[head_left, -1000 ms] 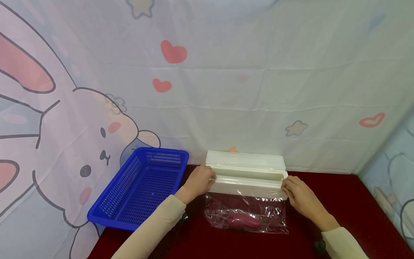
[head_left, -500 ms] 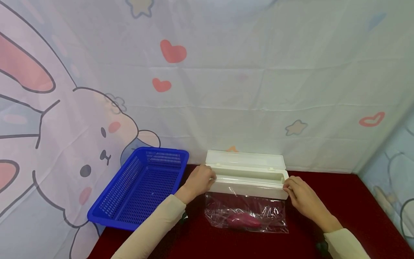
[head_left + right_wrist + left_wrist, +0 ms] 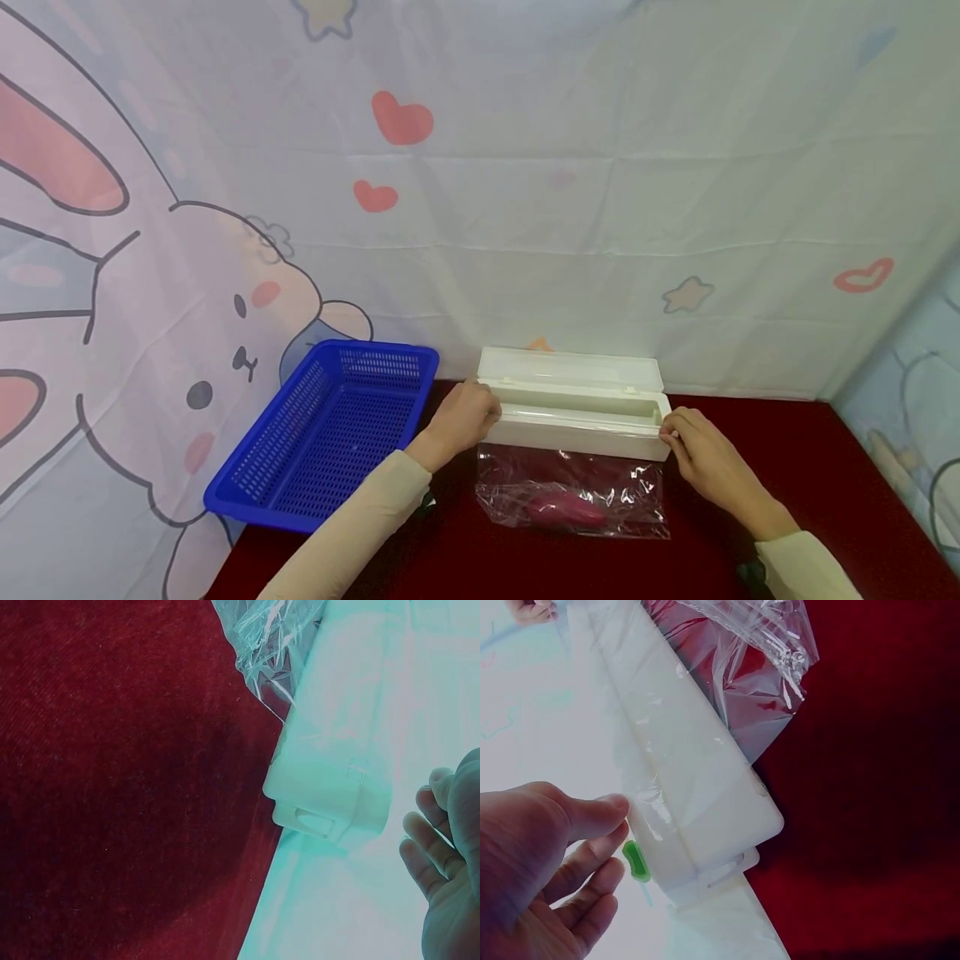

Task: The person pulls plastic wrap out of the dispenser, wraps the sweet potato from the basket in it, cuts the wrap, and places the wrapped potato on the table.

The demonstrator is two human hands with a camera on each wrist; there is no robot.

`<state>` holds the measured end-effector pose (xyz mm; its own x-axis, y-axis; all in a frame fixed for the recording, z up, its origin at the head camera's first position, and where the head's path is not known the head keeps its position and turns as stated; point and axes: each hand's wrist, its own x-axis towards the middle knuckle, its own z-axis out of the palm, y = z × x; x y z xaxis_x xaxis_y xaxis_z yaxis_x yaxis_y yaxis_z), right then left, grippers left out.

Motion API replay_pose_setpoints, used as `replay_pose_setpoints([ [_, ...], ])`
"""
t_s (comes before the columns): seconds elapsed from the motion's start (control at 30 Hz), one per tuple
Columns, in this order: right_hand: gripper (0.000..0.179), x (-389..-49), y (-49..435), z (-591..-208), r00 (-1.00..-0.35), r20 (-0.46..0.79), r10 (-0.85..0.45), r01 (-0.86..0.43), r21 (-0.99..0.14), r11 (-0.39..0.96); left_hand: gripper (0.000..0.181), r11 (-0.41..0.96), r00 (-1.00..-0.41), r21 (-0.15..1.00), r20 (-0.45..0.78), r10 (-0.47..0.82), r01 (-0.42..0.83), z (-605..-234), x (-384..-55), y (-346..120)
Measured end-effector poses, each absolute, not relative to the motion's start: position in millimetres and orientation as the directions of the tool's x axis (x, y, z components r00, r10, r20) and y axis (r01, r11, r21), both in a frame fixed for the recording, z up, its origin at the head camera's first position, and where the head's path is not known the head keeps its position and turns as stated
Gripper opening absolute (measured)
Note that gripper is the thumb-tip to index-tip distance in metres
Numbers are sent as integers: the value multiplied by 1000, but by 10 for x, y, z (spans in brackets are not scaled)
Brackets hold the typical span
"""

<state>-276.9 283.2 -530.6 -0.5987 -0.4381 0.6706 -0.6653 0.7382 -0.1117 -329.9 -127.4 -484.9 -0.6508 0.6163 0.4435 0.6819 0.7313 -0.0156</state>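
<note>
A long white plastic-wrap dispenser (image 3: pixel 577 437) stands at the back of the table, its lid (image 3: pixel 570 369) raised. Clear plastic wrap (image 3: pixel 622 479) comes down over its front and spreads on the table over an oblong pinkish-red thing (image 3: pixel 566 510), whose kind I cannot tell. My left hand (image 3: pixel 461 415) is at the dispenser's left end; thumb and forefinger pinch the wrap's edge beside a small green piece (image 3: pixel 635 861). At the right end my right hand (image 3: pixel 701 454) has thumb and forefinger together, pinching the wrap's other side. The film between those fingertips is hard to see.
To the left stands a blue perforated basket (image 3: pixel 341 442) with nothing in it. A dark red cloth (image 3: pixel 795 458) covers the table. Behind it hangs a pale printed curtain (image 3: pixel 570 208), close to the back of the dispenser.
My right hand has shifted slightly right along the dispenser's end, and the wrap lies closer against the dispenser's front. My left hand has stayed almost still.
</note>
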Motion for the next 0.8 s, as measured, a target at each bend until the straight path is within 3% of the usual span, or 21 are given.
replay_pose_setpoints([
  [0.3,29,-2746,2822,-5304,-620,648,-443,-655,-117,746,8,730,-650,-27,433,624,683,-4854,-3254,-1297],
  [0.8,27,-2697,2801,-5312,-634,650,-419,-631,-122,766,11,750,-684,-49,376,625,659,-4808,-3197,-1295],
])
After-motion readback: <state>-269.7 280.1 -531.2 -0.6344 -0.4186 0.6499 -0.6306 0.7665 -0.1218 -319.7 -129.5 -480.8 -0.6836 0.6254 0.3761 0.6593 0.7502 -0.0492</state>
